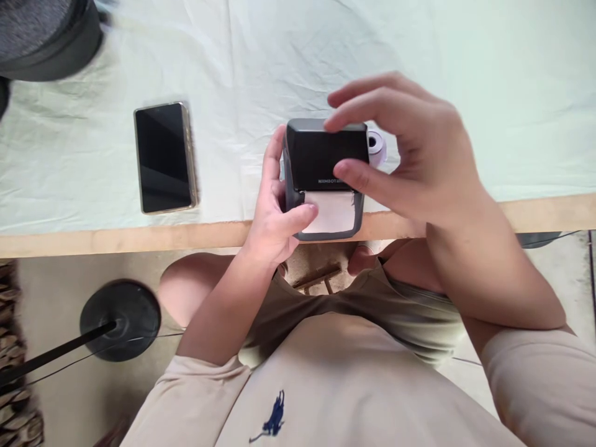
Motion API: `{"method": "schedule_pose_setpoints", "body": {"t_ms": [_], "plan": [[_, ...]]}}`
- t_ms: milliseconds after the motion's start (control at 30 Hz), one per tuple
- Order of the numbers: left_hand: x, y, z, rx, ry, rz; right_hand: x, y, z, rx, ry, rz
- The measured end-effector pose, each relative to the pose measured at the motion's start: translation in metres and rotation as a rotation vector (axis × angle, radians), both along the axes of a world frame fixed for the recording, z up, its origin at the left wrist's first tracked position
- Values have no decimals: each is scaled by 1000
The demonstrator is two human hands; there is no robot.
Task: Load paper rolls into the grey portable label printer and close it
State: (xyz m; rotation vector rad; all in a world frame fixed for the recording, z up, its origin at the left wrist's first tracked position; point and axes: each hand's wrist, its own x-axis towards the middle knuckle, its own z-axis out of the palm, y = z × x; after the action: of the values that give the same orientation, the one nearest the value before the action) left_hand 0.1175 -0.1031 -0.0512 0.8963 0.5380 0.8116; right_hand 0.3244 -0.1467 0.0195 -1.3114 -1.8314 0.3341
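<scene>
A black and grey device marked NIIMBOT (310, 155) is held over the table's front edge, a pale sheet (328, 212) showing in its lower part. My left hand (279, 214) grips it from the left side, with the thumb over the sheet's edge. My right hand (410, 143) is at the device's upper right, its fingers curved and spread from the thumb; the thumb and a fingertip are at the dark top part. Behind the device's right side, a white roll with a dark core (378, 148) is partly hidden.
A phone (162, 158) lies screen up on the cloth-covered table (242, 74), left of the device. A dark round object (51, 46) stands at the back left. Below the table are a round black base with a pole (121, 320) and my legs.
</scene>
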Motion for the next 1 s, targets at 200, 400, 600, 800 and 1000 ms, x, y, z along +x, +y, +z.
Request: {"method": "schedule_pose_setpoints", "body": {"t_ms": [200,400,600,800,1000], "plan": [[5,-1,14,-41,-39,33,-8,-5,4,-104,-25,55],[16,-9,38,-203,-53,192,-7,-5,8,-130,-103,71],[16,-2,32,-178,-17,201,1,-13,14,-85,-144,62],[15,-1,30,-217,-72,188,8,-16,12,-57,-214,83],[16,1,26,-202,-62,213,-10,-22,28,119,-47,-307]]}}
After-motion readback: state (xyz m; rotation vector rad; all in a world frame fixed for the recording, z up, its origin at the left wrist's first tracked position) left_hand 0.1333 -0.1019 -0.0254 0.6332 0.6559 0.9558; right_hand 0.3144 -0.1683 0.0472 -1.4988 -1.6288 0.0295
